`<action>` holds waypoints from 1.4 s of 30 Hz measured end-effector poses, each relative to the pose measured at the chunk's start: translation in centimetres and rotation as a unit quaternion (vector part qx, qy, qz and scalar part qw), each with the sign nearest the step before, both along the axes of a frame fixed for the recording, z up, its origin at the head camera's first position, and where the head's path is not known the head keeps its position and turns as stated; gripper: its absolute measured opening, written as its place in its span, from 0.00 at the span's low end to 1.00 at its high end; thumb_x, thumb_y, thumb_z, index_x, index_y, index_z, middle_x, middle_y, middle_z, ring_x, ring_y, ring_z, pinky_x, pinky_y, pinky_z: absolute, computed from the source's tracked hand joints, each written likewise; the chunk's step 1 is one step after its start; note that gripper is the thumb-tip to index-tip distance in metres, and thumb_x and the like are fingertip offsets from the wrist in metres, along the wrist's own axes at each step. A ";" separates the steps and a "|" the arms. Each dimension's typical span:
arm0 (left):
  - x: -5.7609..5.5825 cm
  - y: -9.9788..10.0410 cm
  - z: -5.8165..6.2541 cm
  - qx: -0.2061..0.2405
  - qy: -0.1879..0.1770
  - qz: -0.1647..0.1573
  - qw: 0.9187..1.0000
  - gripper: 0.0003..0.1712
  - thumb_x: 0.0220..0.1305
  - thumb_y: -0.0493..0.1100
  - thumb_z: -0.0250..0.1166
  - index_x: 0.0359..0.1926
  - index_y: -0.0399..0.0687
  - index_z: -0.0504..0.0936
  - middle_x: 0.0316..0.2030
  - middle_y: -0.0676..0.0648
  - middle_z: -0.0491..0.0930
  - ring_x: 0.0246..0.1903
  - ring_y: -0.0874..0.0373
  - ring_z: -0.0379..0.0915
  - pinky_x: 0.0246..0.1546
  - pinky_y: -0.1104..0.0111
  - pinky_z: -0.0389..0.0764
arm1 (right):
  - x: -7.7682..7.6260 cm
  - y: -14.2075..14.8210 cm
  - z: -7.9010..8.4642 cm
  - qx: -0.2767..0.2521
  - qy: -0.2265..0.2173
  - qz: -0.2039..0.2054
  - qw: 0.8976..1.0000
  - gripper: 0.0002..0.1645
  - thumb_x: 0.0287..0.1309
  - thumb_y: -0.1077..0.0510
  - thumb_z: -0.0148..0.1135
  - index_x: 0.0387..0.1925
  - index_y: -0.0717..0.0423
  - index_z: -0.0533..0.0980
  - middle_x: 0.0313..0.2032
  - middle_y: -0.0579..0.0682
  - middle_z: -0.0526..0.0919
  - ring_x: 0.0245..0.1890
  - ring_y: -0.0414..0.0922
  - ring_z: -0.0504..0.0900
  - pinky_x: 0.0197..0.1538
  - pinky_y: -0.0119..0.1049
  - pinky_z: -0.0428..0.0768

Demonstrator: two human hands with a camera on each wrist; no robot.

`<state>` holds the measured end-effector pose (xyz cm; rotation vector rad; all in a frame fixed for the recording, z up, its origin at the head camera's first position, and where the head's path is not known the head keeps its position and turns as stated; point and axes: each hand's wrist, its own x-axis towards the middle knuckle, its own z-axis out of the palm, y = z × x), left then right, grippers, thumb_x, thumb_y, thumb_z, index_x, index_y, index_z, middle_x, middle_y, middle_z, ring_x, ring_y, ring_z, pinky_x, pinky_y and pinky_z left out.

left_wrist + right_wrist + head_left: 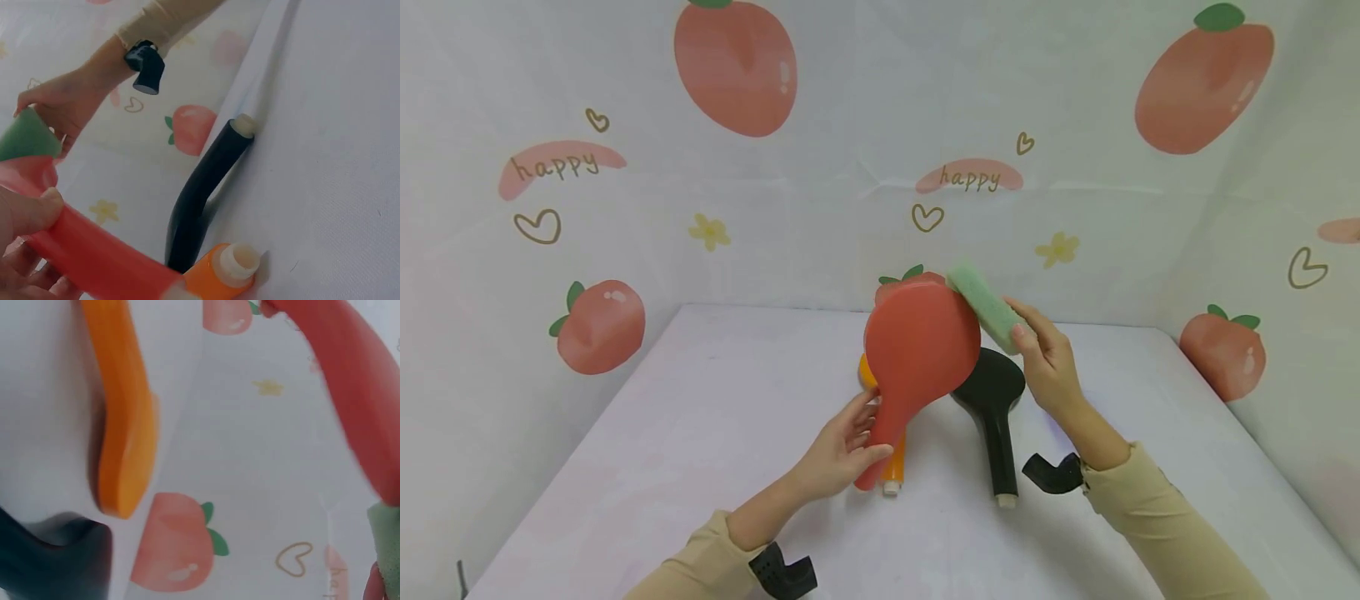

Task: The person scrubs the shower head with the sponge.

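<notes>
A beige sleeve [700,558] is reaching toward the red handheld shower head [925,342], whose handle the left hand [835,450] is gripping aloft, probably steadying it against the green sponge [983,307] the right hand [1051,360] is pinching at its upper-right rim.

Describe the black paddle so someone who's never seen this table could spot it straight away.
Find the white table. Just right of the red paddle held up by the left hand, the black paddle rests on that table, its round head partly hidden, its handle toward the camera. Its colour sets it apart from the red one and the orange paddle.
</notes>
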<state>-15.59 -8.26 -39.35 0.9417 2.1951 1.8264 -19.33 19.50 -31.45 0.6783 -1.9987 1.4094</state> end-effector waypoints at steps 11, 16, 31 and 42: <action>0.1 0.1 -0.7 -0.049 0.109 0.085 0.989 0.42 0.56 0.32 0.65 0.69 0.47 0.57 0.58 0.43 0.72 0.54 0.50 0.73 0.52 0.67 0.79 | 0.2 0.6 1.0 0.019 -0.017 0.006 1.000 0.20 0.61 0.68 0.45 0.53 0.66 0.73 0.45 0.25 0.77 0.39 0.31 0.72 0.41 0.21 0.70; 0.2 0.1 -0.4 -0.062 0.111 0.110 0.986 0.41 0.55 0.31 0.65 0.68 0.45 0.59 0.58 0.43 0.73 0.52 0.49 0.74 0.50 0.66 0.80 | 0.2 1.1 0.6 0.024 -0.055 -0.023 0.998 0.19 0.62 0.66 0.46 0.52 0.65 0.74 0.43 0.23 0.76 0.38 0.30 0.72 0.40 0.20 0.70; -0.1 0.4 -0.6 -0.133 0.144 0.176 0.965 0.37 0.54 0.32 0.66 0.65 0.47 0.66 0.55 0.46 0.76 0.50 0.52 0.75 0.51 0.61 0.79 | 0.6 0.3 1.8 0.066 0.004 -0.008 0.998 0.21 0.57 0.69 0.49 0.52 0.62 0.75 0.47 0.26 0.75 0.44 0.32 0.73 0.43 0.24 0.70; 0.0 0.4 -0.2 -0.152 0.183 0.219 0.946 0.36 0.52 0.31 0.68 0.63 0.45 0.69 0.53 0.44 0.78 0.49 0.49 0.77 0.50 0.59 0.80 | 0.5 0.8 1.0 0.097 -0.033 -0.058 0.993 0.21 0.61 0.64 0.50 0.56 0.55 0.74 0.50 0.34 0.77 0.43 0.30 0.72 0.41 0.22 0.69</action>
